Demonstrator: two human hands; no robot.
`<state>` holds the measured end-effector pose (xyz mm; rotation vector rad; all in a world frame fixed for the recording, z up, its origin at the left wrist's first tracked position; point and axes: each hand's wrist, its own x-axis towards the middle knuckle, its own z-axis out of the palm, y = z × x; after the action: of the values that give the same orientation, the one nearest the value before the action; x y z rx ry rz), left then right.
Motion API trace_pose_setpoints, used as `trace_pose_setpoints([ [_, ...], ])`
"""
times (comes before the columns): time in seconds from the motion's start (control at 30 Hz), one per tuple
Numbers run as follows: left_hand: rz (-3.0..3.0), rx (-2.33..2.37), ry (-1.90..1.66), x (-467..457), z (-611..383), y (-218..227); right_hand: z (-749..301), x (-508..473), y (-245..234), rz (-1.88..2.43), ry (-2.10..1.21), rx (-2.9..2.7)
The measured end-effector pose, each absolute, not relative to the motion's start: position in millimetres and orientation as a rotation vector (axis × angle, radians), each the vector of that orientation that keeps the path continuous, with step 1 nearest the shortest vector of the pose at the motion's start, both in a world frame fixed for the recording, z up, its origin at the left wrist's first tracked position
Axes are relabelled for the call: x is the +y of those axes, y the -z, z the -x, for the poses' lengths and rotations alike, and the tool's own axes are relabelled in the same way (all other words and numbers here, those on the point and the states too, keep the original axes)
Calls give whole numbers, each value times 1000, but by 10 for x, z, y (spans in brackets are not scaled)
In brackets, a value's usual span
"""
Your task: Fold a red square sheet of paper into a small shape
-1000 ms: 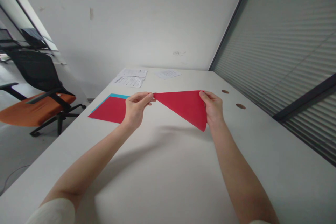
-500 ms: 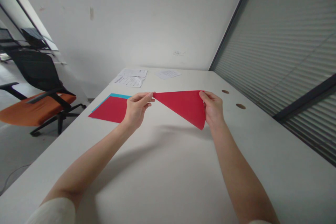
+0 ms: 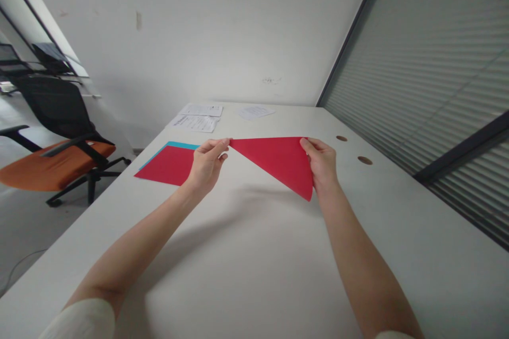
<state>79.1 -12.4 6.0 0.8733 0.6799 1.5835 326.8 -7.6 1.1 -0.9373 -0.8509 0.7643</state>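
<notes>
A red sheet of paper (image 3: 278, 161), shaped like a triangle, is stretched between my two hands above the white table (image 3: 254, 265). My left hand (image 3: 207, 161) pinches its pointed left corner between thumb and fingers. At the wide end, my right hand (image 3: 321, 161) grips the upper right corner, thumb in front and the other fingers mostly hidden behind. The lower corner hangs down to the right, clear of the tabletop. Behind my left hand lies a red sheet (image 3: 169, 166) on the table, with a blue sheet (image 3: 181, 145) showing along its far and left edges.
Printed papers (image 3: 196, 123) lie at the far left of the table, another printed sheet (image 3: 255, 112) at the back middle. Two round holes pierce the right side, the nearer hole (image 3: 365, 160) being larger. An orange-seated office chair (image 3: 59, 161) stands left.
The paper's lower corner has swung slightly down and right. Both hands have shifted a little left, keeping their grip.
</notes>
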Motion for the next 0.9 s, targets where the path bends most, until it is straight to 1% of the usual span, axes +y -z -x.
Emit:
trace_pose_setpoints([
  [0.4, -859, 679, -1607, -92, -790, -38, -3294, -48, 14, 954, -705, -900],
  [0.57, -870, 669, -1623, -95, -799, -31, -3300, -45, 14, 931, -706, -902],
  [0.77, -984, 695, -1728, -113, -827, -18, -3318, -42, 4, 925, -737, -850],
  [0.9, -969, 682, -1716, -104, -825, -11, -3320, -46, 0, 930, -737, -852],
])
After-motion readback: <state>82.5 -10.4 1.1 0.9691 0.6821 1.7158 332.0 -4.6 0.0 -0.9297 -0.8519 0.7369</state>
